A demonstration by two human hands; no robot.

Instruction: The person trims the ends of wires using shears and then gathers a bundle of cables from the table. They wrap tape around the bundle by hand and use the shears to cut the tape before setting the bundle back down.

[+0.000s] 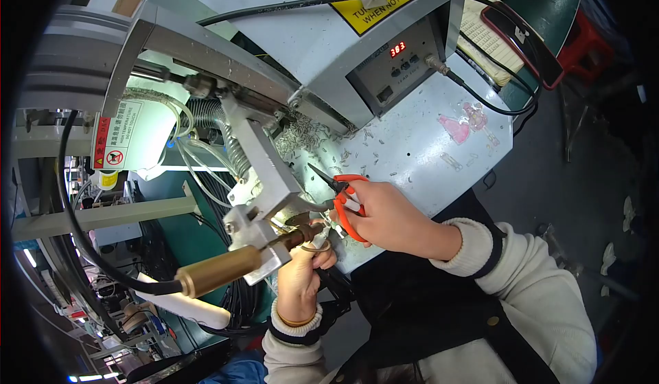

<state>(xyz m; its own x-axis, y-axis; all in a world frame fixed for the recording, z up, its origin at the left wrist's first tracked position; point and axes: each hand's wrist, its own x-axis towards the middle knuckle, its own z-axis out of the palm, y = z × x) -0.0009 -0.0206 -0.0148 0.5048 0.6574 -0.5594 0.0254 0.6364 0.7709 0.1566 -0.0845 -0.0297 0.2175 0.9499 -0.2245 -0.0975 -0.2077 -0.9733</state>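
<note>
My right hand (388, 219) is wrapped round needle-nose pliers (339, 183) with orange handles. Their dark jaws point up and left over the white work surface (405, 171). Just left of it, my left hand (302, 274) has its fingers curled under the machine's metal head (264, 178). Small pale pieces show by those fingertips, but I cannot make out what they grip. A brass-coloured soldering-iron handle (223, 270) with a black cable runs from the left toward my left hand and hides part of it.
Small metal clippings (309, 137) litter the surface behind the pliers. A grey control box (398, 58) with a red digital display stands at the back. A phone (523, 44) lies at the far right near a red stool (587, 44). Black cable (309, 3) crosses the top.
</note>
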